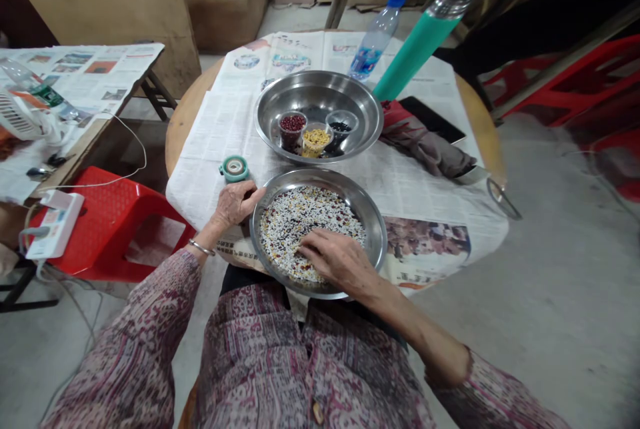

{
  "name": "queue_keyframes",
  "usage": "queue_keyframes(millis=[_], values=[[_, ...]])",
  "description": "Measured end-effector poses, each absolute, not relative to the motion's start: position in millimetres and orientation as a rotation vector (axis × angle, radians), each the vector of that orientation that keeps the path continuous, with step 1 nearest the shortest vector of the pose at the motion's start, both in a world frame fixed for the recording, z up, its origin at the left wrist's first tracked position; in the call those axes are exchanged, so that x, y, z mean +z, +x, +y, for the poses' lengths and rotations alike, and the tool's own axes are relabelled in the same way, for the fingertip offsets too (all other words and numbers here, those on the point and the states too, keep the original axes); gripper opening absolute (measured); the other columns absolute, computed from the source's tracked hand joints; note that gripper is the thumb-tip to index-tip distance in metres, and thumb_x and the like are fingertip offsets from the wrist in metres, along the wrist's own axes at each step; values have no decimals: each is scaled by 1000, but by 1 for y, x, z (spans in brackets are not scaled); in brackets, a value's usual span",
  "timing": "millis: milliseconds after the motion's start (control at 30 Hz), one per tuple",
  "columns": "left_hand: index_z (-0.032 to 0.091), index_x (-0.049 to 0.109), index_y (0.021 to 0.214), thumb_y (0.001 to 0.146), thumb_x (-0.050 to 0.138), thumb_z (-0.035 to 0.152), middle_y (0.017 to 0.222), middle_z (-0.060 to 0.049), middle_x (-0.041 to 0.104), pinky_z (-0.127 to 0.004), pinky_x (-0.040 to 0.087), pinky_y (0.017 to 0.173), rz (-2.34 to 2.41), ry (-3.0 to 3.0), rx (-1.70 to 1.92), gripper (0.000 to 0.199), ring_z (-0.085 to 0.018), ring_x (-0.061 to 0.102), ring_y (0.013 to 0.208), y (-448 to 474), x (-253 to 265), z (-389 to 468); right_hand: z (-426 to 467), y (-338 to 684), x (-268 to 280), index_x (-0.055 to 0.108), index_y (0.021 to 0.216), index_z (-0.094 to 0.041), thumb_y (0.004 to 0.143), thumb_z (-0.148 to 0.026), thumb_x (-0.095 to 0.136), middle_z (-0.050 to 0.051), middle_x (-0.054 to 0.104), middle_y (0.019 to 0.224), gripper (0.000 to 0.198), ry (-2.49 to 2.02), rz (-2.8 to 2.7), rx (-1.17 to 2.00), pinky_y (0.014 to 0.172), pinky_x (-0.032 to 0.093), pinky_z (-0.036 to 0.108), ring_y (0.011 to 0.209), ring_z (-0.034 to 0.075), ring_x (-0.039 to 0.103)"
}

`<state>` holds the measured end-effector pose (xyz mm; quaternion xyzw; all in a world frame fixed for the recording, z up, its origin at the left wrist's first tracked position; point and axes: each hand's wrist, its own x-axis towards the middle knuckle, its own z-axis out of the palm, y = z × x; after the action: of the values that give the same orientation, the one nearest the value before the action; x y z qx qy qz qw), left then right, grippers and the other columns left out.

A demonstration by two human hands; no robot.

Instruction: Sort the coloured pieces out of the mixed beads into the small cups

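A shallow steel basin (383, 249) stands at the table's near edge, close to my body. White grains mixed with black, yellow and dark red beans (313, 215) cover its bottom. My left hand (236, 204), with a bangle at the wrist, is at the basin's left rim; its thumb touches the rim and the other fingers are curled outside it. My right hand (340, 259) reaches into the basin, fingertips bunched together in the mix; what they pinch is hidden. Behind stands a larger steel basin (320, 82) holding cups of red beans (293, 125), yellow beans (316, 139) and black beans (341, 127).
Newspaper (210, 142) covers the round table. A green lid (234, 167) lies by my left hand. A plastic bottle (377, 39), a green flask (423, 49), a phone (433, 119) and a folded umbrella (430, 145) are at the back right. A red stool (110, 215) stands left.
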<state>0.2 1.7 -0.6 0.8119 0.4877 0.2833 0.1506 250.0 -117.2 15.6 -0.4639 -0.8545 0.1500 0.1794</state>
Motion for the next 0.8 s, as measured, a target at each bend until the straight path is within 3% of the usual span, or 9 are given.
queue_keyframes(millis=[233,367,533,633,800], values=[[18,48,58,95,53,37,57,1,50,-27,31,59,1387,2342,833,42,-12,40,56,0,-1,1,-108,250,21,67,104,-20,99,-17,48,8,72,98,20,-1402,-2320,385,85,53,37,96,22,67],[18,48,58,95,53,37,57,2,49,-28,31,58,1408,2345,835,42,-12,40,56,1,-1,1,-105,240,22,64,111,-20,95,-21,56,9,71,104,18,-1312,-2355,396,88,54,39,102,24,64],[18,50,59,96,52,37,58,1,51,-27,33,60,1423,2345,824,41,-12,42,57,1,0,0,-107,233,18,66,99,-20,96,-25,58,7,69,96,9,-1174,-2492,414,78,52,33,92,20,63],[18,50,58,95,53,36,58,1,52,-28,33,60,1414,2348,834,41,-12,44,57,1,-1,0,-107,237,15,65,89,-20,98,-21,53,6,68,88,15,-1218,-2522,365,75,49,31,84,18,62],[19,49,58,95,54,37,57,1,51,-27,32,60,1409,2344,852,42,-12,44,57,1,-3,1,-105,253,15,67,90,-20,97,-17,50,6,70,86,18,-1351,-2437,282,76,49,31,83,19,63]])
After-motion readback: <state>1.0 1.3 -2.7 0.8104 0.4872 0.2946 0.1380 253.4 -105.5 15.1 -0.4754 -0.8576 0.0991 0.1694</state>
